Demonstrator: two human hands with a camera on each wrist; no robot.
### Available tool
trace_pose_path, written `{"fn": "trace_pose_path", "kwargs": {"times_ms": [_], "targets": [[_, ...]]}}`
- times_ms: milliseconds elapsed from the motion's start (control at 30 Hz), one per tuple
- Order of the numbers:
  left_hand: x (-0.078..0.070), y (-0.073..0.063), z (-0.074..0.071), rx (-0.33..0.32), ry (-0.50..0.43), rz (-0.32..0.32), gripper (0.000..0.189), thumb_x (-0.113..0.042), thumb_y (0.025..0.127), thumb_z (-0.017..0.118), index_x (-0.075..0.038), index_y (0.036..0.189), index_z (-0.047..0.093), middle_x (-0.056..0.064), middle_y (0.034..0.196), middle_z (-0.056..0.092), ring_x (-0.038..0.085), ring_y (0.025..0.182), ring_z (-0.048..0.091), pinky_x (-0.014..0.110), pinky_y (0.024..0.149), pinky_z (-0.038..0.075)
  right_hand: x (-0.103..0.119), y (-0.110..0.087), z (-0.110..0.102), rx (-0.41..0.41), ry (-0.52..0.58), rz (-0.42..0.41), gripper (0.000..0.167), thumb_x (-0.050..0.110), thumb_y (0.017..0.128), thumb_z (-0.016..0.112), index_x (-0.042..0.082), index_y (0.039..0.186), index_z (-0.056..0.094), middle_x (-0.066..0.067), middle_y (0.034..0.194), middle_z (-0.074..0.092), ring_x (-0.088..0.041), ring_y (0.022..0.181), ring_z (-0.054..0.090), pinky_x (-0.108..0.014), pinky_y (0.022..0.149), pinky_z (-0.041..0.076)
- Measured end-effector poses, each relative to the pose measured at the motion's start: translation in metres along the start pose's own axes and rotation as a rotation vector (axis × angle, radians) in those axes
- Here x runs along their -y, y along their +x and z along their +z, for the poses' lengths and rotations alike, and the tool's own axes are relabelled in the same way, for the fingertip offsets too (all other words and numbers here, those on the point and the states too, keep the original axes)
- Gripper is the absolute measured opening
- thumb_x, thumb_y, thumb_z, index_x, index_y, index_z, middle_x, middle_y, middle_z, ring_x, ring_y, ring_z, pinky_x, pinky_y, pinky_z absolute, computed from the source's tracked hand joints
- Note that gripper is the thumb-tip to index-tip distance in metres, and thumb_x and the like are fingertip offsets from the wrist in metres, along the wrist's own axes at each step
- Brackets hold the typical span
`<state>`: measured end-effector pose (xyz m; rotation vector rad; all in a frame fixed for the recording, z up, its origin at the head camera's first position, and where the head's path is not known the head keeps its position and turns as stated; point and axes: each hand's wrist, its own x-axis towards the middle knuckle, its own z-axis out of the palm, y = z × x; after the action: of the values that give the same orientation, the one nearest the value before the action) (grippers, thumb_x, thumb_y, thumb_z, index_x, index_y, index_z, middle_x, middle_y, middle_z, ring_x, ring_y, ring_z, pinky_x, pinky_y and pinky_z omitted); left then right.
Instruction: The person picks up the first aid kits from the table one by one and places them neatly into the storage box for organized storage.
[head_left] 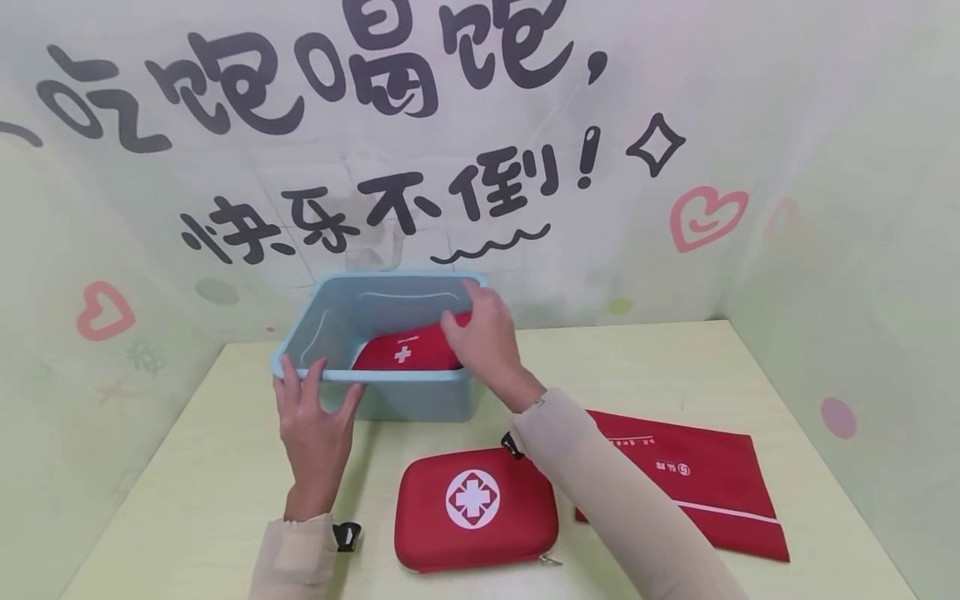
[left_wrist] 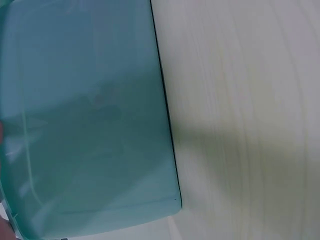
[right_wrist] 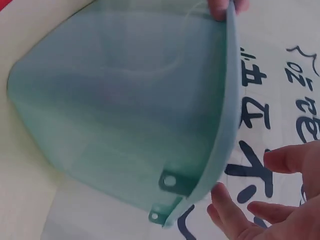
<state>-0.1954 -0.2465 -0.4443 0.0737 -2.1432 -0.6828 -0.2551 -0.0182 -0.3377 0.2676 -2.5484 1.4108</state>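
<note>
A light blue plastic bin stands at the back of the table. My left hand grips its front left corner, fingers over the rim and thumb against the outer front wall. Inside lies a red pouch with a white cross, its right part hidden behind my right hand. That hand is over the bin's right end with fingers spread; in the right wrist view its fingers are right at the rim. The left wrist view is mostly filled by the bin's wall.
A red zip case with a white cross emblem lies in front of the bin. To its right is a flat red folder with a white stripe, partly under my right sleeve. A lettered wall rises behind the table.
</note>
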Motion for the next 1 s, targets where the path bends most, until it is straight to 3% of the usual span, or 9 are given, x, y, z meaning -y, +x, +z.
{"fn": "trace_pose_path", "kwargs": {"times_ms": [133,367,767,1000], "targets": [[0.0,0.0,0.001,0.001,0.002,0.007,0.061,-0.02,0.08,0.085,0.0,0.131,0.059,0.027,0.153,0.037,0.049,0.143,0.028,0.067,0.094,0.042,-0.011,0.004,-0.018,-0.074,0.081,-0.031,0.051,0.019,0.092,0.067,0.002,0.139,0.055,-0.015,0.13,0.061,-0.03,0.111,0.065,-0.041,0.094,0.055],[-0.001,-0.001,0.001,0.002,0.003,0.005,0.059,-0.019,0.08,0.085,0.0,0.131,0.06,0.028,0.152,0.038,0.05,0.142,0.029,0.067,0.093,0.043,-0.042,0.0,-0.053,-0.049,0.164,0.087,0.051,0.025,0.094,0.066,0.009,0.142,0.054,-0.013,0.134,0.059,-0.029,0.115,0.064,-0.039,0.088,0.057],[0.002,-0.001,-0.004,-0.017,-0.003,-0.009,0.057,-0.016,0.08,0.085,0.001,0.128,0.06,0.028,0.152,0.038,0.048,0.142,0.03,0.067,0.095,0.042,-0.08,-0.015,-0.069,-0.026,0.178,0.153,0.054,0.026,0.096,0.065,0.009,0.145,0.049,-0.016,0.132,0.06,-0.033,0.115,0.063,-0.047,0.092,0.055],[0.0,0.0,0.002,-0.011,-0.036,-0.002,0.057,-0.017,0.08,0.084,0.001,0.128,0.06,0.027,0.152,0.038,0.047,0.142,0.029,0.067,0.095,0.042,-0.104,-0.025,-0.085,-0.003,0.099,0.179,0.057,0.023,0.095,0.067,0.008,0.146,0.047,-0.019,0.135,0.057,-0.034,0.115,0.063,-0.046,0.089,0.057]]}}
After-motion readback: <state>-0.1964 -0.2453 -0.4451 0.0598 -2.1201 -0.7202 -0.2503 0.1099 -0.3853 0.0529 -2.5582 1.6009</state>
